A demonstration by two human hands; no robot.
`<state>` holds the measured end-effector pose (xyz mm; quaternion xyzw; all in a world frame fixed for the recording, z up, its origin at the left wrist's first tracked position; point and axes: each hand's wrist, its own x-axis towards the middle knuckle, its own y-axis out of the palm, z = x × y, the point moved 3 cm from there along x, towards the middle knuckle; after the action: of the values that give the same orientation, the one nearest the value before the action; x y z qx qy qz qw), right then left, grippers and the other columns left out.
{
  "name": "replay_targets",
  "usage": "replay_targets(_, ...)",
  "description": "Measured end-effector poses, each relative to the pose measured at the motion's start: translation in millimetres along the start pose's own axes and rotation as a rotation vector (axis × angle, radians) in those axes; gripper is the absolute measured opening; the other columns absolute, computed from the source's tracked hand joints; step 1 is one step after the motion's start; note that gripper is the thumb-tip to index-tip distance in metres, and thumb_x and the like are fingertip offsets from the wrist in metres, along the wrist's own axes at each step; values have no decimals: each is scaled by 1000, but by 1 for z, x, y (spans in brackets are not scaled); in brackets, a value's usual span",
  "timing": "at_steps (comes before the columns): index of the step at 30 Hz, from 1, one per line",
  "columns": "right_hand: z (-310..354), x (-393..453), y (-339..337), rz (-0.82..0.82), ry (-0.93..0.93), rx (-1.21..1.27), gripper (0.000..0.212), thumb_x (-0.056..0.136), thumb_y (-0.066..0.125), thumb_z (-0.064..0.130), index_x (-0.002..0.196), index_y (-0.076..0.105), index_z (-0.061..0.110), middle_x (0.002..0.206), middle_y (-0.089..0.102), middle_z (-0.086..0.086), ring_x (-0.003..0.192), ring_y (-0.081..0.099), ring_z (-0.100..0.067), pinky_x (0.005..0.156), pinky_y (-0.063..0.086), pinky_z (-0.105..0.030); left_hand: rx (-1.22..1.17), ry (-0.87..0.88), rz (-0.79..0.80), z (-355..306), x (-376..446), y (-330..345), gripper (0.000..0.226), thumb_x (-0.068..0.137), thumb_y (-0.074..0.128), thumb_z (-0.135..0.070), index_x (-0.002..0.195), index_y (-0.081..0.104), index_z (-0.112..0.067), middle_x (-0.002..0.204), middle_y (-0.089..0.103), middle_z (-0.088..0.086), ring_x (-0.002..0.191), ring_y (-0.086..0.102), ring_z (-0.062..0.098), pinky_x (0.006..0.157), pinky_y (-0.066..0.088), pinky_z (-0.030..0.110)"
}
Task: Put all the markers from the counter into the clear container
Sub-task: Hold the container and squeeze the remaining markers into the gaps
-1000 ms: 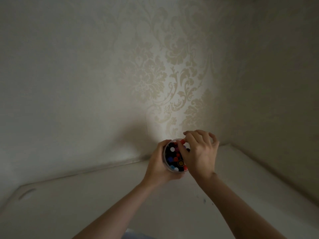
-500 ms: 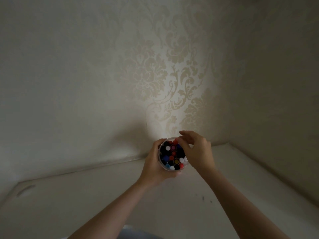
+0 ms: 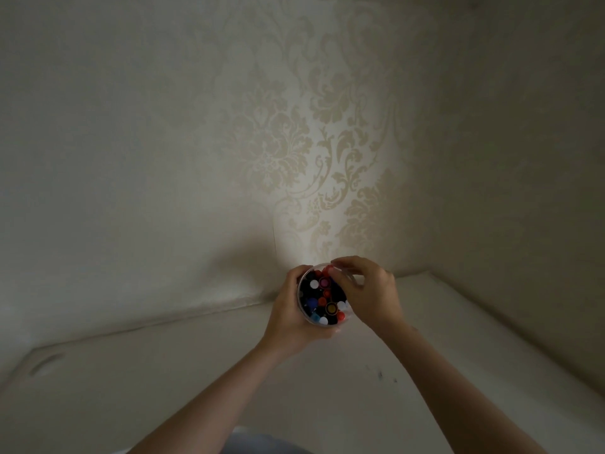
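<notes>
Tub of markers, held over the pale table (image 3: pixel 163 388)

The left hand (image 3: pixel 288 317) has its grip wrapped round the clear container (image 3: pixel 302 291), which is packed with markers (image 3: pixel 322 301) standing caps up. The right hand (image 3: pixel 368 296) sits at the rim, fingers curled over a red cap (image 3: pixel 327 271); can't tell if it's actually pinching it. Patterned wallpaper (image 3: pixel 294 142) behind.

Both bare forearms reach forward from the bottom of the view and converge toward the centre. The left hand (image 3: pixel 289 314) curls its fingers and thumb round the clear container (image 3: pixel 302 291) from the left side. The right hand (image 3: pixel 368 294) arches over the container's right rim, fingers bent, fingertips (image 3: pixel 337 265) at the far edge.
</notes>
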<state>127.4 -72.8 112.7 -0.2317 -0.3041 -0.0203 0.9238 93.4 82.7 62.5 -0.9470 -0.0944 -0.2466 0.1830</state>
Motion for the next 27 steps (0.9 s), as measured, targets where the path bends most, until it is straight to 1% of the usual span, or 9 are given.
replay_targets(4, 0, -2, 0, -38, -44, 17, 15, 83, 68, 30, 97, 72, 24, 92, 69, 12, 80, 62, 1, 71, 46, -3, 26, 10, 27, 1, 0, -2, 94, 52, 96, -4, 129, 45, -26, 125, 60, -10, 120, 61, 15, 97, 56, 46)
replay_targets(8, -1, -5, 8, -100, -51, -60, 9, 80, 68, 14, 83, 62, 19, 84, 64, 6, 76, 61, -7, 65, 53, -22, 55, 43, 71, -9, 0, 6, 91, 52, 96, -9, 128, 47, -24, 125, 61, -9, 119, 62, 14, 96, 56, 35)
replay_targets(9, -3, -5, 7, -100, -25, -29, 9, 79, 69, 14, 82, 62, 18, 82, 64, 7, 77, 61, -5, 65, 52, -20, 48, 45, 75, -8, 0, 6, 91, 53, 96, -7, 128, 48, -25, 125, 62, -9, 119, 63, 14, 95, 56, 35)
replay_targets(11, -5, -1, 2, -52, 45, 73, 10, 80, 71, 20, 89, 66, 22, 85, 67, 13, 83, 62, 1, 67, 48, -7, 45, 39, 73, -7, 2, 3, 92, 53, 96, -9, 128, 47, -28, 125, 61, -13, 120, 61, 12, 96, 57, 36)
replay_targets(13, -8, 0, -3, 16, 115, 189, 21, 83, 69, 27, 103, 65, 27, 95, 68, 17, 90, 62, 6, 69, 46, -2, 40, 19, 76, -3, 4, 0, 94, 52, 96, -15, 130, 45, -28, 127, 59, -16, 123, 59, 11, 98, 56, 39)
replay_targets(17, -15, -4, -6, -1, 202, 239, 23, 83, 68, 28, 106, 66, 24, 100, 68, 15, 93, 64, 0, 78, 52, -18, 56, 13, 83, -3, 5, 1, 96, 52, 96, -16, 132, 44, -26, 129, 58, -15, 124, 58, 11, 100, 55, 43)
replay_targets(21, -16, -2, 1, -29, 236, 153, 15, 81, 69, 29, 96, 70, 26, 90, 69, 15, 84, 63, 0, 69, 48, -11, 62, 45, 86, -8, 2, 8, 93, 54, 97, -19, 132, 47, -25, 129, 60, -8, 123, 61, 18, 98, 56, 43)
replay_targets(24, -14, 3, 6, 4, 320, 200, 10, 79, 70, 28, 89, 72, 26, 86, 71, 13, 85, 65, -5, 74, 54, -23, 38, 33, 93, -10, 0, 11, 93, 55, 97, -15, 133, 47, -24, 130, 60, -7, 123, 60, 17, 99, 55, 40)
replay_targets(27, -15, 4, -3, 113, 435, 334, 14, 78, 72, 30, 91, 71, 26, 91, 71, 7, 87, 65, -8, 72, 53, -22, 7, 7, 111, -8, 1, 8, 95, 54, 96, -7, 132, 46, -27, 130, 60, -11, 124, 59, 12, 98, 55, 33)
